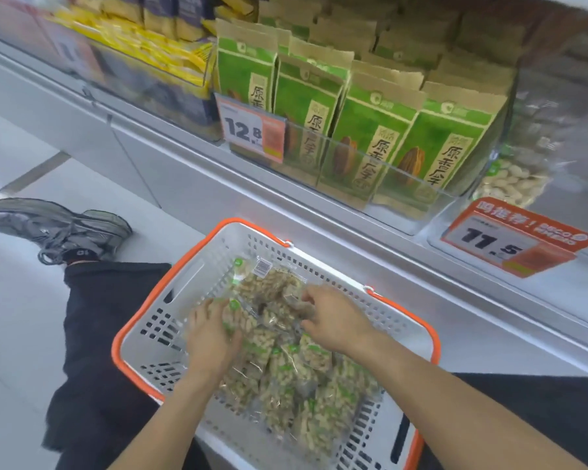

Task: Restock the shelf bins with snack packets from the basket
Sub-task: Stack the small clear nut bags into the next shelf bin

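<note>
The two bare forearms come in from the bottom edge and meet over the basket (140,337), a white perforated one with an orange rim, set on the floor against the shelf base. The left hand (211,337) lies palm down on the clear snack packets (296,378), its fingers curled round the edge of one with a green label; motion blur makes it hard to say how firm that hold is. The right hand (333,320) has thumb and fingers bent inward, pinching the crinkled top of a packet near the middle of the heap. The packets fill the basket floor, transparent, holding pale nuts, with green marks and one white barcode sticker toward the far wall.

Beyond the basket stands the shelf. Its clear front bin (398,195) holds rows of green and kraft-paper bags (364,130) printed with Chinese characters and a brown seed picture. A price tag (252,130) on that bin reads 12.8. To the right, a bin of clear bagged nuts (513,181) carries an orange tag (513,242) reading 11.5. Yellow packets (140,42) sit further left on the shelf. On the left, a grey sneaker (58,225) and black trouser leg (106,334) rest on the pale floor beside the basket.
</note>
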### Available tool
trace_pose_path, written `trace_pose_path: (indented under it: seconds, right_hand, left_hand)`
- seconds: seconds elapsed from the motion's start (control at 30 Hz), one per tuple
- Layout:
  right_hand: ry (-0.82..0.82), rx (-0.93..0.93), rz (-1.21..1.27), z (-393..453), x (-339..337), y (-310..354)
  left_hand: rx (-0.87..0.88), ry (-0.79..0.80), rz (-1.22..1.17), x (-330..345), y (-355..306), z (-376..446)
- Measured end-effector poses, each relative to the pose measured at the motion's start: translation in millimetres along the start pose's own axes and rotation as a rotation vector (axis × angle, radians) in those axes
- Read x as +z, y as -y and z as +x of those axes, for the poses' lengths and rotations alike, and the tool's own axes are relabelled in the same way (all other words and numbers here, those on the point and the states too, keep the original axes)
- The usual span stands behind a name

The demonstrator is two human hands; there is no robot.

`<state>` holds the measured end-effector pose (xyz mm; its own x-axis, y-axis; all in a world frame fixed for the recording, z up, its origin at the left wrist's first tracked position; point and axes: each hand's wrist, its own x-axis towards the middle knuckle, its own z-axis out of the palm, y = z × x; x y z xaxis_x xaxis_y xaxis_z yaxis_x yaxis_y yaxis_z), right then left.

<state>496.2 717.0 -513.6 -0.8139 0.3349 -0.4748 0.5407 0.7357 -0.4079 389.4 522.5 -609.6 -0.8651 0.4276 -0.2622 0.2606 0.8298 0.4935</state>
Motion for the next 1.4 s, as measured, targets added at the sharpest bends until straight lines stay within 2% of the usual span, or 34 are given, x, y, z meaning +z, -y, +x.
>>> trace_pose_path:
  seconds: [0.2, 0.27, 0.37, 0.43, 0.67, 0.73, 0.8, 0.87, 0.93, 1.0, 1.17, 1.27, 1.4]
  right_hand:
    - [0.108, 0.186, -0.028, 47, 47, -31]
    - [0.165, 0.266, -0.044, 57, 58, -36]
    - [0.273, 0.374, -0.062, 54, 82, -44]
    - [0.322, 0.418, -0.009, 45, 103, -54]
    - [0.318, 0.349, 0.104, 34, 106, -64]
    - [0.292, 0.340, 0.061, 29, 104, -67]
    - [0.283, 0.392, 0.008, 20, 102, -75]
    - [0.321, 0.454, 0.064, 10, 99, -86]
    - [0.338, 0.446, 0.133, 3, 102, -94]
    - [0.287, 0.393, 0.141, -2, 110, -96]
    - [0.187, 0.318, 0.120, -10, 119, -98]
    - [0.093, 0.308, 0.218, -11, 120, -98]
    - [0.051, 0.330, 0.322, -12, 123, -101]
  left_hand:
    - [-0.105, 0.165, -0.077, -7, 19, 6]
    - [-0.135, 0.277, -0.056, -2, 19, 5]
    - [-0.164, 0.414, -0.026, 10, 16, 0]
    - [-0.164, 0.451, -0.027, 17, 14, -7]
    - [-0.118, 0.339, -0.041, 28, 13, -16]
    - [-0.122, 0.317, -0.046, 31, 10, -18]
    - [-0.144, 0.294, -0.045, 33, 6, -23]
    - [-0.145, 0.234, -0.005, 31, -1, -33]
    - [-0.077, 0.093, 0.032, 31, -9, -41]
    - [0.010, 0.059, -0.024, 35, -20, -43]
    - [0.094, 0.357, -0.091, 61, -51, -29]
    - [-0.021, 0.473, -0.069, 78, -72, -13]
    - [-0.109, 0.520, 0.025, 89, -88, -4]
